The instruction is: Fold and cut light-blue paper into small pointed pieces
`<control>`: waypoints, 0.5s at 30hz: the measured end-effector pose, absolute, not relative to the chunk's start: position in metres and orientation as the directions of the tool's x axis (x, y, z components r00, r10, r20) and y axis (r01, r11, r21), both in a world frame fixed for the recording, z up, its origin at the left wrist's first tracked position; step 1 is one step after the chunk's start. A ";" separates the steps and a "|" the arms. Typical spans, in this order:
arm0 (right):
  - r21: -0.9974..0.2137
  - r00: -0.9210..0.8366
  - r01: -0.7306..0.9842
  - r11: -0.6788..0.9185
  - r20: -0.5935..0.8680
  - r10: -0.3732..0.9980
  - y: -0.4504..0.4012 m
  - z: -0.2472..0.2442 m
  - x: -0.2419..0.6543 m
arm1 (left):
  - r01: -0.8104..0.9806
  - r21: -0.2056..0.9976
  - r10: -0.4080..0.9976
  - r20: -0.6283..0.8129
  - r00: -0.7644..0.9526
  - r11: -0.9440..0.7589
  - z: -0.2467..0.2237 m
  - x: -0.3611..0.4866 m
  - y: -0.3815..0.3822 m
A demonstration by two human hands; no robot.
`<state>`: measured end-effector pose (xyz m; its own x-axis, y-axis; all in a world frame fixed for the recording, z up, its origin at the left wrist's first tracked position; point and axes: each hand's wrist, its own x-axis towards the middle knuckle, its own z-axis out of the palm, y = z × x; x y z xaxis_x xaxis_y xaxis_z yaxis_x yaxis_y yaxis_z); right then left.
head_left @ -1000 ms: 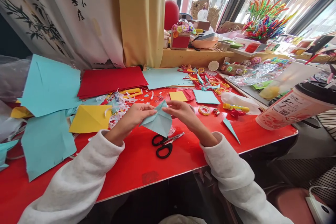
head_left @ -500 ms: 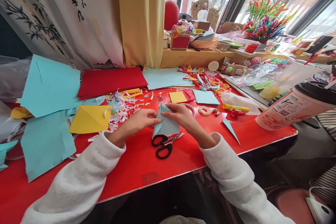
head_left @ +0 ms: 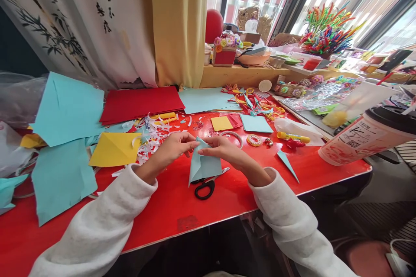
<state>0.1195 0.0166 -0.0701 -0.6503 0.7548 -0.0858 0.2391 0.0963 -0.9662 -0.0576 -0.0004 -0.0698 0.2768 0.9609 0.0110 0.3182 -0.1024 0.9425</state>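
Observation:
A folded light-blue paper [head_left: 205, 165] is held up between my two hands, its pointed tip at the top. My left hand [head_left: 173, 149] pinches its upper left edge near the tip. On the other side, my right hand [head_left: 222, 149] grips the upper right part, thumb on the front face. Black-handled scissors [head_left: 204, 190] lie on the red table [head_left: 156, 216] just below the paper, which hides one handle loop. A narrow folded blue piece [head_left: 287, 165] lies to the right.
Blue sheets [head_left: 61, 177], a yellow square [head_left: 114, 149] and white paper shreds [head_left: 152, 136] lie left. Red sheets [head_left: 139, 104] are behind. A glue stick [head_left: 293, 137] and a large cup [head_left: 364, 134] stand or lie right. Small paper squares [head_left: 256, 124] sit behind my hands.
The folded paper has tilted and come lower, covering more of the scissors. My left fingers have moved up to its tip. The whole view has shifted slightly.

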 end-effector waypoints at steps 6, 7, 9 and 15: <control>-0.956 -0.613 0.287 0.060 -0.135 0.778 0.019 -0.080 0.117 | 0.344 0.934 0.958 -0.011 0.287 -0.092 -0.068 -0.054 -0.001; -0.962 -0.610 0.269 0.057 -0.124 0.783 0.019 -0.081 0.116 | 0.346 0.933 0.955 -0.013 0.295 -0.094 -0.068 -0.054 -0.001; -0.971 -0.594 0.233 0.062 -0.092 0.799 0.019 -0.082 0.116 | 0.354 0.930 0.951 -0.016 0.310 -0.100 -0.070 -0.054 -0.001; -0.964 -0.578 0.255 0.071 -0.093 0.811 0.021 -0.082 0.119 | 0.352 0.929 0.965 0.020 0.261 -0.114 -0.073 -0.055 0.001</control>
<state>0.1188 0.0210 -0.0824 -0.5777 0.8109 -0.0934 0.2553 0.0708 -0.9643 -0.0547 0.0011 -0.0735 0.2607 0.9652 0.0200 0.3519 -0.1143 0.9290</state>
